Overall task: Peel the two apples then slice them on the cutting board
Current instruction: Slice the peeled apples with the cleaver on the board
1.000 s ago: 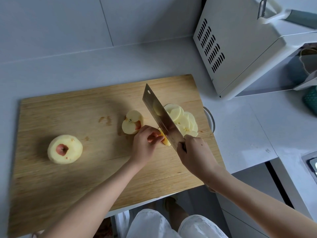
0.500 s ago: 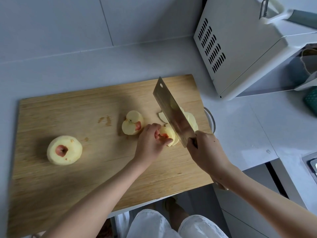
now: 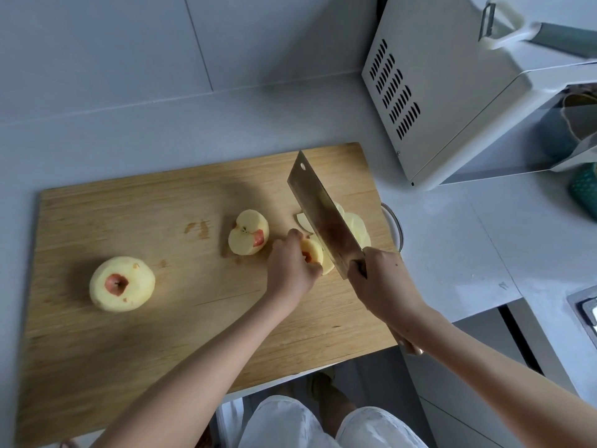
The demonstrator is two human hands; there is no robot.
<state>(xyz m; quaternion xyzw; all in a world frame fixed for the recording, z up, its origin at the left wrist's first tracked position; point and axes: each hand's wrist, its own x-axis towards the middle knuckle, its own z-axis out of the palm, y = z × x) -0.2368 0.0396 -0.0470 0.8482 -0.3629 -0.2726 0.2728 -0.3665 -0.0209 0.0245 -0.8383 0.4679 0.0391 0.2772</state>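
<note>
Pinning an apple piece [image 3: 312, 250] to the cutting board [image 3: 129, 350] mid-frame with the left hand [image 3: 290, 273]. Gripping a cleaver [image 3: 323, 218] in the right hand [image 3: 381, 282], blade alongside.

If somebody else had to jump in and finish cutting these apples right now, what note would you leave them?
Left hand: holds the small apple piece down on the cutting board.
Right hand: grips the cleaver, blade right beside that piece.
Slices lie behind the blade, at the board's right end.
Done: both apples peeled, one partly sliced.
Left: finish this piece, then the apple half mid-board, then the whole peeled apple on the left.
</note>
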